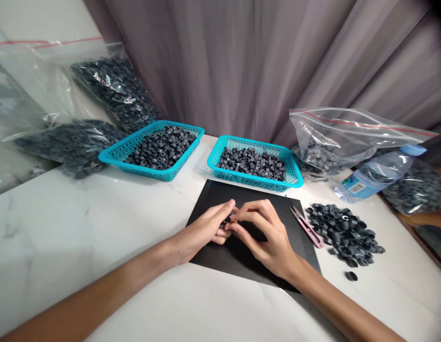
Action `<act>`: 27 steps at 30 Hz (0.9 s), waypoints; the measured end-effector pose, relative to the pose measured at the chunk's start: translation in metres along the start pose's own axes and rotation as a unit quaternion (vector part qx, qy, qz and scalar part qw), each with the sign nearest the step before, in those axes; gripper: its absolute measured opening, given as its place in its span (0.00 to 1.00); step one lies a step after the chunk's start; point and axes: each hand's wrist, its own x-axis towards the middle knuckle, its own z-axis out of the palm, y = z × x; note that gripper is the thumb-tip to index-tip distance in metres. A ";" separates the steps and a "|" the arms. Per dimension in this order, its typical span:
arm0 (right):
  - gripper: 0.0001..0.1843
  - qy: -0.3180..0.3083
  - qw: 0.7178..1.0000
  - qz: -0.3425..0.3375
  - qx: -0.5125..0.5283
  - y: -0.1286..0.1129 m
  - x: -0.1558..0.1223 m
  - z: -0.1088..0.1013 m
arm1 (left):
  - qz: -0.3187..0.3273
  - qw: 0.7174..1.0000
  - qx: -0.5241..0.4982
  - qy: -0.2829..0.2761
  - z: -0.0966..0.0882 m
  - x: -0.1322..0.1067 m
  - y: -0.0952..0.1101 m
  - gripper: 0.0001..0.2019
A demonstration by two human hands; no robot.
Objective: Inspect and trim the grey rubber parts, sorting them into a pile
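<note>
My left hand [206,229] and my right hand [265,233] meet over a black mat [241,259] on the white table. Both pinch one small dark grey rubber ring [228,219] between their fingertips. The ring is mostly hidden by the fingers. A loose pile of the same rings [343,232] lies to the right of the mat, with a single ring [351,275] apart from it. Pink snips [307,227] lie at the mat's right edge, close to my right hand.
Two turquoise baskets [117,154] [215,152] full of grey rings stand beyond the mat. Clear bags of rings [113,88] lie at the back left, and another bag [334,137] at the right. A water bottle [377,175] lies on its side.
</note>
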 end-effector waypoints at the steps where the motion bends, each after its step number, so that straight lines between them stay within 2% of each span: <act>1: 0.12 -0.008 1.000 -0.007 -0.005 0.000 0.000 0.000 | -0.002 1.000 0.009 0.003 0.000 0.000 -0.001 0.20; 9: 0.10 -0.058 0.998 0.008 0.001 0.005 0.002 0.002 | 0.012 0.999 0.043 0.006 0.001 0.004 -0.003 0.20; 13: 0.06 -0.071 0.997 0.029 0.003 0.006 0.002 0.003 | 0.010 0.999 0.037 -0.003 0.002 0.004 -0.002 0.22; 19: 0.05 -0.073 0.997 0.020 -0.029 0.002 0.007 0.003 | 0.001 1.000 0.024 -0.012 0.003 0.006 0.000 0.23; 22: 0.03 -0.038 0.997 0.023 -0.065 0.004 0.015 -0.022 | -0.013 1.000 0.001 -0.010 0.003 0.005 0.003 0.20; 24: 0.02 -0.029 0.995 0.045 -0.082 0.012 0.017 -0.053 | -0.025 1.000 -0.009 -0.007 0.003 0.004 0.005 0.17; 27: 0.09 -0.029 0.991 0.090 -0.096 0.028 0.013 -0.107 | -0.024 1.000 -0.009 -0.019 0.002 0.002 0.008 0.13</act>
